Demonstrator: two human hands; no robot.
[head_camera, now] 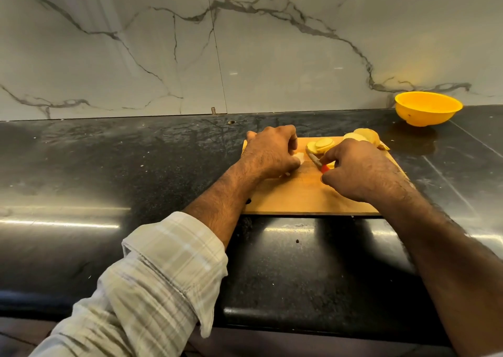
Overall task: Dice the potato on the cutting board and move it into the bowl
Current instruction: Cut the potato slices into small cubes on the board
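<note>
A wooden cutting board (299, 196) lies on the black counter. Potato slices (321, 145) are stacked near its far edge, and a larger potato piece (366, 136) sits at the far right corner. My right hand (362, 171) grips a knife with a red handle (324, 168); its blade (313, 158) points toward the slices. My left hand (269, 152) is curled over pale potato pieces (381, 146) at the board's left side, mostly hiding them. The yellow bowl (427, 109) stands at the back right, apart from the board.
A marble-patterned wall (190, 44) rises behind the counter. The black counter (109, 166) stretches left of the board, and its front edge runs below my forearms.
</note>
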